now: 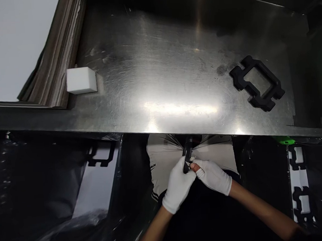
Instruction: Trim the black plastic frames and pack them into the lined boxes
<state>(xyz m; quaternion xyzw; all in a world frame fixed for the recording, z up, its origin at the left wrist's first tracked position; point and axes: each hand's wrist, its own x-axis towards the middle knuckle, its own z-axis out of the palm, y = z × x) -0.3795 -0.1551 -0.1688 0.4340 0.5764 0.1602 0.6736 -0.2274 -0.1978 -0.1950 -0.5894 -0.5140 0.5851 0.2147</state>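
Observation:
Below the table edge, in front of my lap, a black part point(188, 151) is held upright and seen nearly edge-on. My left hand point(178, 186), in a white glove, is closed around its lower end. My right hand point(213, 176), also gloved but with the thumb tip bare, pinches beside the part. A small pale pointed piece point(188, 163) shows at that thumb tip, against the black part; its kind is too small to tell. The fingers hide much of the part's lower end. On the metal table point(158, 77) lies a black frame point(265, 70) with notched edges.
A white block point(81, 80) sits at the left, beside a thick stack of sheets point(22, 45). Dark plastic-lined spaces flank my legs. More black frames lie there, one at the left point(102, 162) and others at the right point(298, 204), on white surfaces.

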